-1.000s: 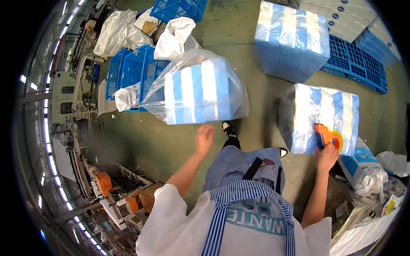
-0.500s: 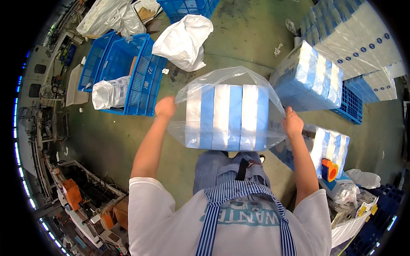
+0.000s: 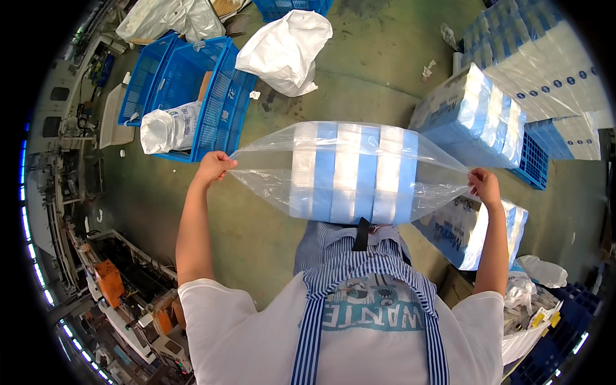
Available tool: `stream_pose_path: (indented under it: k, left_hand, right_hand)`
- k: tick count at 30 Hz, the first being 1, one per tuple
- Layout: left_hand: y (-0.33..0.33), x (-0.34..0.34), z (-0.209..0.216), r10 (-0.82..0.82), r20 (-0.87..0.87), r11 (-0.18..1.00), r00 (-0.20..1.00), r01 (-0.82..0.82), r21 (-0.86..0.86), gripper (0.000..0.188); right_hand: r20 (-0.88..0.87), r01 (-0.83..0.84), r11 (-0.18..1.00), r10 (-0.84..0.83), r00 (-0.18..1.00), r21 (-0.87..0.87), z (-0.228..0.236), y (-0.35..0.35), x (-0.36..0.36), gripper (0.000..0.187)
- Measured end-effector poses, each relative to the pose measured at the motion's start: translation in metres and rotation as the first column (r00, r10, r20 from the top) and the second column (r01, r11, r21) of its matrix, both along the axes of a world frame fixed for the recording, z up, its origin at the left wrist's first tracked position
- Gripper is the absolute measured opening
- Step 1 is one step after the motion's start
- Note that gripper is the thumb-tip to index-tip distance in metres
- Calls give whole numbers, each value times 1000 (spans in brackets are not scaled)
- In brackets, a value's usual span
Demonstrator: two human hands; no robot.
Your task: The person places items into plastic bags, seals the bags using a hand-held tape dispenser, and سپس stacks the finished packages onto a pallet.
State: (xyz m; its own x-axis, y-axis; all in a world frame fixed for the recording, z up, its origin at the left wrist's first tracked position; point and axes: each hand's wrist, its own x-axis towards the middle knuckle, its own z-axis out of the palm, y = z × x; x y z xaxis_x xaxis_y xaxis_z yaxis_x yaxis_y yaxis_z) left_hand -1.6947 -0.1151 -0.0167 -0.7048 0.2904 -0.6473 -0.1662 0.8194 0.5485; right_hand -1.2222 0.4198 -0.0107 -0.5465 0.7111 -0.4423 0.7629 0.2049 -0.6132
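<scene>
Hands (image 3: 214,168) pinching clear bag (image 3: 260,184) at opposite ends; long axis left-right, pack (image 3: 351,172) stripes fore-aft.

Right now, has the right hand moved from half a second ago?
Yes, the right hand moved rightward, now closer in view to the blue pallet.

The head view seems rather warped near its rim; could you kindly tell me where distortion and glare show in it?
Head view: the strip lights form a curved line along the left rim, before the black border; head view: glare streaks the clear plastic bag, yet the blue-and-white packs show through it.
</scene>
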Motion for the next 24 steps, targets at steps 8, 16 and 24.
stream_pose_path:
  k: [8, 16, 24]
  left_hand:
    - [-2, 7, -23, 431, 7, 890, 902, -426, 163, 11]
    - [50, 117, 17, -477, -849, 853, 228, 350, -386, 23]
    - [130, 117, -44, -804, -45, 546, 594, 705, -453, 23]
  right_hand:
    - [-38, -13, 998, 15, 999, 54, -26, 16, 7, 15]
    - [15, -167, 615, 245, 969, 771, 15, -59, -16, 35]
    - [447, -853, 470, 727, 521, 229, -18, -110, -87, 20]
